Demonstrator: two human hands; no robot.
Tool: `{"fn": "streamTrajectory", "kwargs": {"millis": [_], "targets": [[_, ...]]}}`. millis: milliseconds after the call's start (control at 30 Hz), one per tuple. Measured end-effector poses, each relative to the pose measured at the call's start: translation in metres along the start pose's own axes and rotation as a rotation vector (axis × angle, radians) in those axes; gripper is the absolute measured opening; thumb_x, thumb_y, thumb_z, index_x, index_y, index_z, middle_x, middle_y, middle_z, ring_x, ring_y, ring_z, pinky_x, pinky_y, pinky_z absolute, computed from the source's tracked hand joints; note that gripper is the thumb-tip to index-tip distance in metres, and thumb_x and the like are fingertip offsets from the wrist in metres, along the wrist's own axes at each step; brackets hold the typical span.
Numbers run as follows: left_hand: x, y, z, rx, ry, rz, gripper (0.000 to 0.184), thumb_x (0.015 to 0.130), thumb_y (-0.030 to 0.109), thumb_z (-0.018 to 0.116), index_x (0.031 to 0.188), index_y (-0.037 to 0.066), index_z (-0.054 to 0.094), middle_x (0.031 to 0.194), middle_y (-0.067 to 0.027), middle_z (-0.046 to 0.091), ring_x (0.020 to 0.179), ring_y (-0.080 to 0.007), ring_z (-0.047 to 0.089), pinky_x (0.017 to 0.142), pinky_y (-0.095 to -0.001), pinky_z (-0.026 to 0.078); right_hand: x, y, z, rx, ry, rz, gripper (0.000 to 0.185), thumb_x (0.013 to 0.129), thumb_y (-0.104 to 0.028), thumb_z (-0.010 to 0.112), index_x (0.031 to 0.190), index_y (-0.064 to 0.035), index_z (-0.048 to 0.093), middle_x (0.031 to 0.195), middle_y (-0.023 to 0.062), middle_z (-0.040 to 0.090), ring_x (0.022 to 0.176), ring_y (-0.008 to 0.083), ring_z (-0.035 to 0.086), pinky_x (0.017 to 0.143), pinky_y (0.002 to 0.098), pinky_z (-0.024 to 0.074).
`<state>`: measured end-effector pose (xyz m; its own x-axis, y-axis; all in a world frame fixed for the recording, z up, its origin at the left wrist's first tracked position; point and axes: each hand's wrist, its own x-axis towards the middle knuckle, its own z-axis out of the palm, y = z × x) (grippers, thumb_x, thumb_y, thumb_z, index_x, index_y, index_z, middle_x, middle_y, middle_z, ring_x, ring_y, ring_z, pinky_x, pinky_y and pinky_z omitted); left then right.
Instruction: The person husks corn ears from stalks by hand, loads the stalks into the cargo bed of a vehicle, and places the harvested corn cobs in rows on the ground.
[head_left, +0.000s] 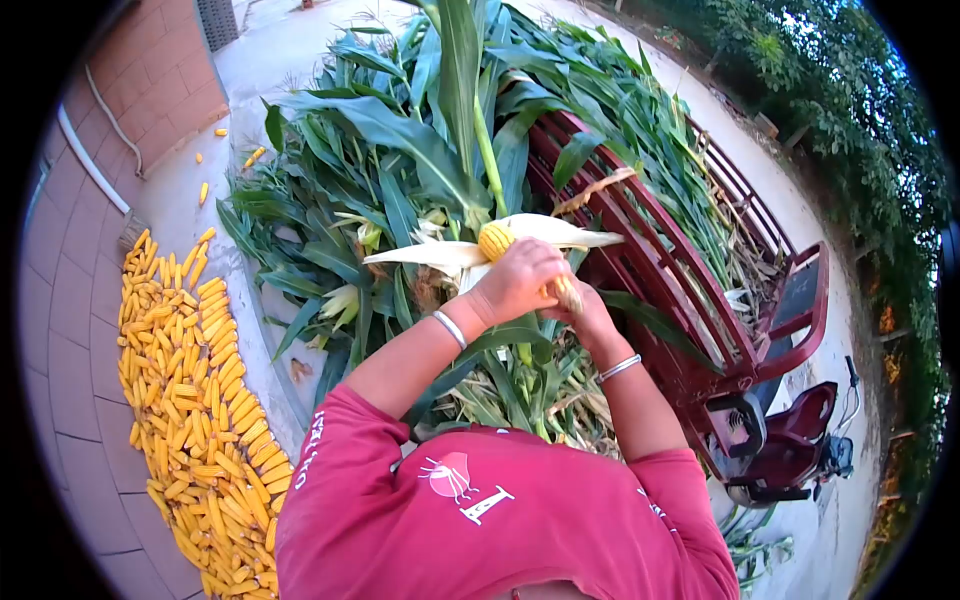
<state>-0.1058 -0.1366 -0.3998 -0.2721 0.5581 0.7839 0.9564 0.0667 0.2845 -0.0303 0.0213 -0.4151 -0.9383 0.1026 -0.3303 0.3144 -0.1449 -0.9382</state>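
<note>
An ear of corn (495, 240) with yellow kernels is in front of my chest, its pale husk (430, 255) peeled back and spread to both sides at the far end. My left hand (520, 278) is closed around the middle of the ear. My right hand (588, 312) is closed at its near end, where the brownish tip pokes out; most of those fingers are hidden behind the ear. A green corn stalk (487, 145) with long leaves rises from the husk end, away from me.
A big heap of leafy corn stalks (330, 180) lies ahead. To the right stands a dark red three-wheeled cart (640, 230) loaded with more stalks. Husked ears are piled (215, 430) on the left beside a brick wall (150, 75). Trees (830, 110) line the far right.
</note>
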Motion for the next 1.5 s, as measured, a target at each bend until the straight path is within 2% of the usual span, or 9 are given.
{"fn": "streamTrajectory", "kwargs": {"millis": [133, 400, 500, 567, 633, 800, 1067, 1233, 1500], "targets": [[-0.011, 0.021, 0.023, 0.066, -0.105, 0.153, 0.036, 0.065, 0.024, 0.072, 0.097, 0.012, 0.061, 0.104, -0.0044, 0.058, 0.102, -0.0247, 0.055, 0.095, -0.0410, 0.041, 0.024, 0.021, -0.015, 0.576, -0.341, 0.213, 0.048, 0.096, -0.047, 0.046, 0.118, -0.0058, 0.056, 0.100, 0.0103, 0.066, 0.084, 0.0160, 0.067, 0.069, 0.0313, 0.0574], [-0.015, 0.054, 0.011, 0.012, -0.241, 0.265, 0.037, 0.069, 0.020, 0.072, 0.104, 0.014, 0.060, 0.108, -0.0042, 0.056, 0.107, -0.0228, 0.053, 0.096, -0.0385, 0.040, 0.017, -0.002, -0.024, 0.346, -0.454, 0.314, 0.050, 0.087, -0.017, 0.066, 0.129, 0.0002, 0.045, 0.103, 0.0115, 0.065, 0.088, 0.0177, 0.065, 0.079, 0.0292, 0.0545], [-0.019, 0.070, -0.012, -0.155, -0.119, -0.014, 0.049, 0.072, 0.025, 0.078, 0.113, 0.009, 0.054, 0.107, -0.0078, 0.056, 0.106, -0.0259, 0.054, 0.092, -0.0385, 0.043, -0.006, -0.020, -0.014, 0.170, -0.481, 0.088, 0.062, 0.083, -0.020, 0.070, 0.133, 0.0001, 0.040, 0.114, 0.0103, 0.060, 0.096, 0.0154, 0.061, 0.084, 0.0287, 0.0515], [-0.041, 0.054, -0.008, -0.118, 0.083, -0.429, 0.038, 0.082, 0.024, 0.071, 0.110, 0.006, 0.053, 0.104, -0.0090, 0.058, 0.098, -0.0216, 0.058, 0.084, -0.0338, 0.047, 0.001, -0.008, -0.023, 0.033, -0.522, -0.026, 0.067, 0.080, -0.022, 0.073, 0.134, 0.0006, 0.040, 0.123, 0.0098, 0.055, 0.106, 0.0151, 0.057, 0.090, 0.0297, 0.0472], [-0.061, 0.032, 0.003, -0.710, 0.149, -1.028, 0.031, 0.090, 0.026, 0.062, 0.107, 0.002, 0.052, 0.100, -0.0098, 0.059, 0.084, -0.0189, 0.058, 0.082, -0.0315, 0.048, -0.006, 0.000, -0.021, -0.184, -0.379, -0.154, 0.069, 0.079, -0.021, 0.073, 0.135, 0.0003, 0.039, 0.124, 0.0084, 0.054, 0.109, 0.0160, 0.054, 0.093, 0.0308, 0.0440], [-0.080, -0.016, 0.023, -0.677, 0.020, -1.048, 0.057, 0.099, 0.041, 0.042, 0.139, 0.000, 0.037, 0.129, -0.0140, 0.053, 0.115, -0.0200, 0.055, 0.094, -0.0319, 0.044, -0.014, 0.022, -0.016, -0.970, -0.012, -0.399, 0.079, 0.075, -0.022, 0.073, 0.138, 0.0033, 0.033, 0.119, 0.0181, 0.058, 0.108, 0.0200, 0.057, 0.094, 0.0318, 0.0440], [-0.063, 0.004, 0.024, -0.972, -0.141, -1.146, 0.060, 0.089, 0.033, 0.063, 0.131, -0.004, 0.042, 0.124, -0.0133, 0.056, 0.114, -0.0182, 0.054, 0.099, -0.0319, 0.040, -0.052, 0.055, -0.028, -0.522, -0.096, -0.349, 0.081, 0.072, -0.024, 0.076, 0.138, 0.0012, 0.035, 0.113, 0.0200, 0.060, 0.103, 0.0239, 0.061, 0.091, 0.0333, 0.0459], [-0.042, 0.002, 0.048, -1.558, 0.406, -1.216, 0.028, 0.096, 0.023, 0.053, 0.110, -0.001, 0.056, 0.101, -0.0087, 0.064, 0.092, -0.0184, 0.064, 0.084, -0.0331, 0.051, -0.067, 0.049, -0.044, -0.300, -0.335, -0.127, 0.076, 0.077, -0.024, 0.073, 0.138, 0.0005, 0.036, 0.123, 0.0140, 0.054, 0.113, 0.0188, 0.052, 0.098, 0.0308, 0.0403], [-0.029, 0.020, 0.061, -1.371, -0.193, -1.002, 0.035, 0.097, 0.026, 0.050, 0.118, -0.002, 0.054, 0.103, -0.0106, 0.064, 0.094, -0.0186, 0.063, 0.085, -0.0309, 0.050, -0.096, 0.070, -0.058, -0.328, -0.265, -0.161, 0.070, 0.080, -0.024, 0.067, 0.138, 0.0009, 0.035, 0.123, 0.0140, 0.054, 0.114, 0.0201, 0.052, 0.098, 0.0318, 0.0396]]}}
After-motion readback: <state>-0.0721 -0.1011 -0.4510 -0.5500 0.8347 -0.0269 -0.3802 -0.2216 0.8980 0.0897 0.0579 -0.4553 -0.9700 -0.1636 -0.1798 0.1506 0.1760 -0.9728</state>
